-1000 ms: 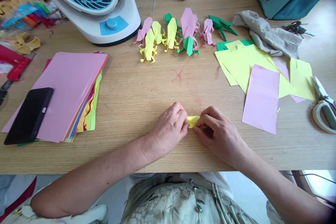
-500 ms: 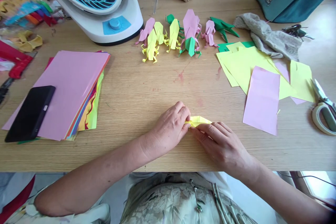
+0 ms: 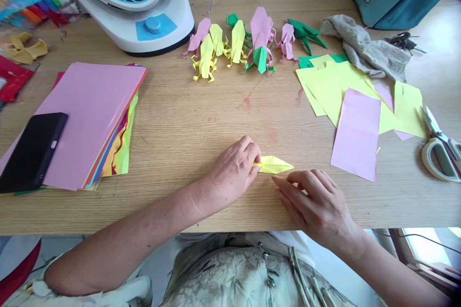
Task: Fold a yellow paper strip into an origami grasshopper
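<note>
A narrow folded yellow paper (image 3: 274,164) lies low over the wooden table, its pointed end toward the right. My left hand (image 3: 234,165) pinches its left end, which the fingers hide. Just below and to the right of the point is my right hand (image 3: 313,199), off the paper, with its fingers loosely bent and a gap between thumb and forefinger. Beyond the hands stand several folded paper frogs in yellow, pink and green, among them a yellow one (image 3: 206,59) and a large pink one (image 3: 261,26).
At left, a phone (image 3: 32,148) rests on a stack of coloured paper (image 3: 93,100). A fan (image 3: 158,33) stands behind it. To the right are yellow sheets (image 3: 345,86), a pink sheet (image 3: 356,134), scissors (image 3: 439,148), a grey cloth (image 3: 370,48) and a teal bag (image 3: 403,0).
My right hand has let go of the folded yellow paper and drawn back to the right and down, uncovering its pointed end. My left hand keeps its pinch. The view has shifted slightly.
</note>
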The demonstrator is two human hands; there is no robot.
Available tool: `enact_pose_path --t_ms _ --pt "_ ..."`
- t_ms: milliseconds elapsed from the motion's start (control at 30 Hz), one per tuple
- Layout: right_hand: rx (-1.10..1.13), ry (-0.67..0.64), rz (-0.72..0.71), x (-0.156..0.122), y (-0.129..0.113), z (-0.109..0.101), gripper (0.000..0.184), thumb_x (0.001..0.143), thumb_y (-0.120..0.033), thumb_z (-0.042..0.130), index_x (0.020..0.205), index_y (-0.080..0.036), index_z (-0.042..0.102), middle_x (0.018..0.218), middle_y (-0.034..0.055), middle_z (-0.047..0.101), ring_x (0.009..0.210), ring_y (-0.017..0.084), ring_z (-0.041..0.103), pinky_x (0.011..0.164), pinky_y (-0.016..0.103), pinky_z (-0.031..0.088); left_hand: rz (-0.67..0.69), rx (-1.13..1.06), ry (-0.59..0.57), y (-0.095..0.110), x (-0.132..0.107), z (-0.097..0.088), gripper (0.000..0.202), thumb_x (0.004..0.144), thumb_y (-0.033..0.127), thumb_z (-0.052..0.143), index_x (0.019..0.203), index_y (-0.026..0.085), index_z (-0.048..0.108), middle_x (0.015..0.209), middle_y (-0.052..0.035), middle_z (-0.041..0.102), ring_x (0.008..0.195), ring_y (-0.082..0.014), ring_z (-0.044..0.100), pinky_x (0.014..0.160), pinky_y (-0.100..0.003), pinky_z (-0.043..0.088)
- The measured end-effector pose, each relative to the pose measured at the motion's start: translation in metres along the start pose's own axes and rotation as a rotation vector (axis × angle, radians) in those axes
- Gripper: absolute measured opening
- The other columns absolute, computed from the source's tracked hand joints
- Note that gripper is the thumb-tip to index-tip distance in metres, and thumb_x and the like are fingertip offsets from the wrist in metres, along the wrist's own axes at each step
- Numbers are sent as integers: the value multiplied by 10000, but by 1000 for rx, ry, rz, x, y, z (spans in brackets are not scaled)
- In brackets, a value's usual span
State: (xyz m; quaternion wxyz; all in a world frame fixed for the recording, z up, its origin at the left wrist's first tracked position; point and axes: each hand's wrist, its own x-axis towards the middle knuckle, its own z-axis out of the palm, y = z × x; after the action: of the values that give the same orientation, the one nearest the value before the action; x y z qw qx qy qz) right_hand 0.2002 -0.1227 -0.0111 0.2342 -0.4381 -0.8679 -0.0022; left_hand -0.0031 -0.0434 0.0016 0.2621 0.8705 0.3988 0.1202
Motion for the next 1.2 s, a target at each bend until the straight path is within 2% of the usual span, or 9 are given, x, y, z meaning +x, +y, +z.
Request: enact_pose_path --t_ms 100,233,400,633,767,900,1200 --pt "-45 -98 16 5 -4 4 339 960 -204 551 1285 -110 569 858 83 554 746 207 473 661 354 393 -7 12 -11 1 0 -1 95 898 88 539 929 173 513 1022 -69 558 964 -206 567 886 -358 500" --pt "-103 -173 50 12 -11 9 392 973 -288 525 1312 -94 566 824 78 537 751 231 450 655 368 368 -4 17 -17 2 0 -2 126 888 70 535 952 176 516 1035 -67 556 985 -208 566 900 -363 500" --pt "-179 -180 81 12 -18 8 384 994 -291 480 1298 -81 584 799 77 555 737 230 436 649 369 335 -10 26 -34 2 0 -2 107 898 91 555 965 168 523 1040 -68 557 988 -210 561 900 -365 497" --pt "-186 -166 58 6 -20 6 371 977 -256 513 1273 -43 586 803 80 560 731 235 438 643 375 323 7 47 -26 1 -1 -2 127 897 101 576 994 171 532 1048 -62 558 987 -207 566 887 -353 502" --pt "-174 -169 64 -1 -20 4 372 980 -244 518 1307 -71 556 801 70 570 718 226 446 649 372 334 28 61 -2 1 -2 -1 186 893 77 556 1049 176 531 1055 -59 559 992 -206 571 874 -345 509" --pt "-201 -175 69 -6 -21 2 362 983 -226 510 1312 -78 542 795 70 585 715 225 465 642 372 335 49 60 -9 0 -1 -1 139 916 91 528 1020 181 547 1052 -60 558 993 -200 573 881 -341 505" --pt "-71 -102 74 -10 -8 -11 211 948 -122 537 1145 -110 612 845 86 609 732 195 545 662 350 404 76 28 25 -1 -3 -1 131 913 74 526 988 176 562 1030 -49 573 972 -188 582 875 -330 505"
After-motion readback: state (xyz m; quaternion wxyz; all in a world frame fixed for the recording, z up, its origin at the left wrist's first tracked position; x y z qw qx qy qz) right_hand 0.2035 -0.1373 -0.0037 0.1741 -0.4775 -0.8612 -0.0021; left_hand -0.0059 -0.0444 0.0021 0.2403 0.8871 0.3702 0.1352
